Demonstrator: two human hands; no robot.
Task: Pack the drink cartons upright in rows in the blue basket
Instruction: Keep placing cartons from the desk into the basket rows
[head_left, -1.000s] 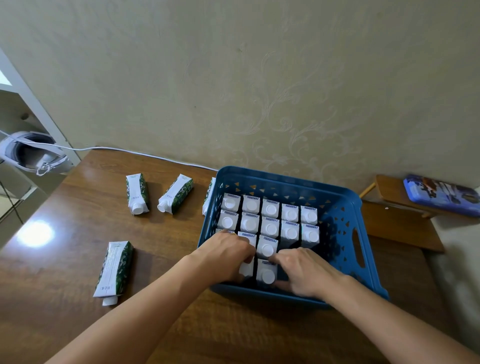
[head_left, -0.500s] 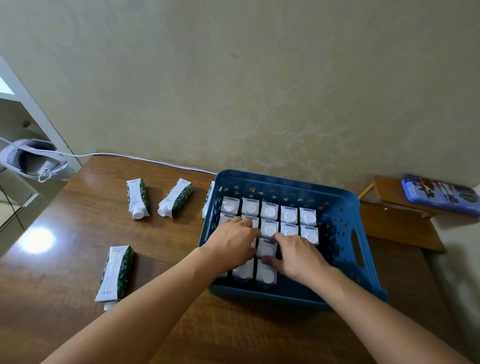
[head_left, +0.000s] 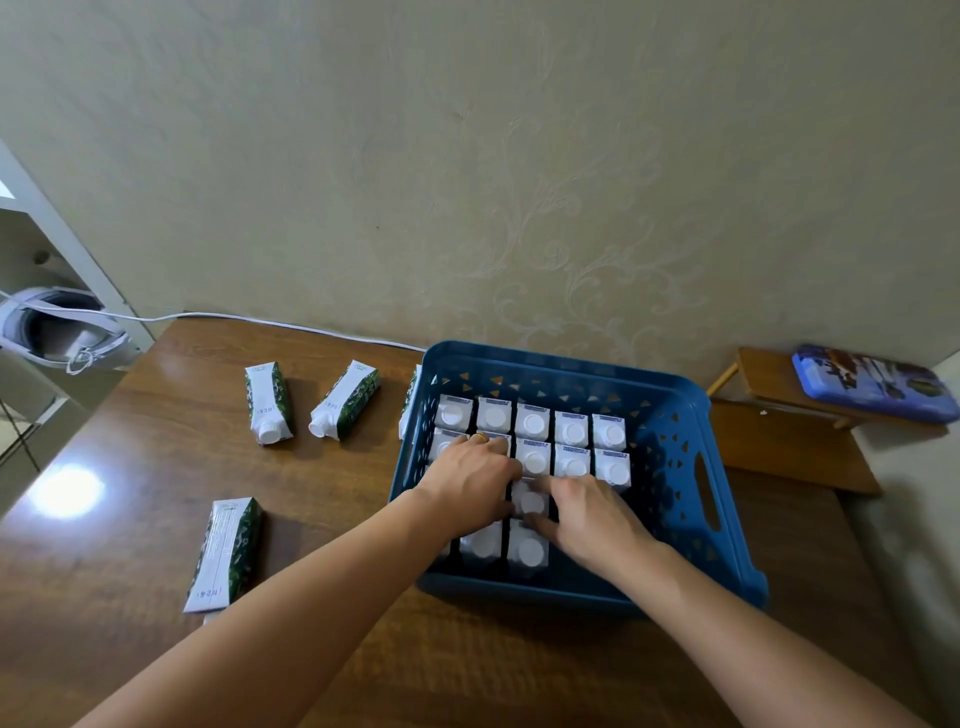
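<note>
The blue basket (head_left: 723, 545) stands on the wooden table (head_left: 130, 457) against the wall. Several white-capped drink cartons (head_left: 574, 431) stand upright in rows inside it, filling the back two rows and part of the left front. My left hand (head_left: 470, 483) lies flat on the carton tops at the basket's left. My right hand (head_left: 587, 514) pinches the top of one third-row carton (head_left: 530, 503) between thumb and fingers. Three green-and-white cartons lie flat on the table (head_left: 267, 402) (head_left: 345, 400) (head_left: 227, 553); another (head_left: 410, 400) shows partly behind the basket's left wall.
A white cable (head_left: 291, 325) runs along the wall at the table's back edge. A white headset (head_left: 52, 332) sits on a shelf at far left. To the right a low wooden stool (head_left: 769, 379) carries a blue tin (head_left: 872, 382).
Both hands have moved from the front row toward the back of the basket. The left now covers the second and third rows; the right has closed on a third-row carton.
</note>
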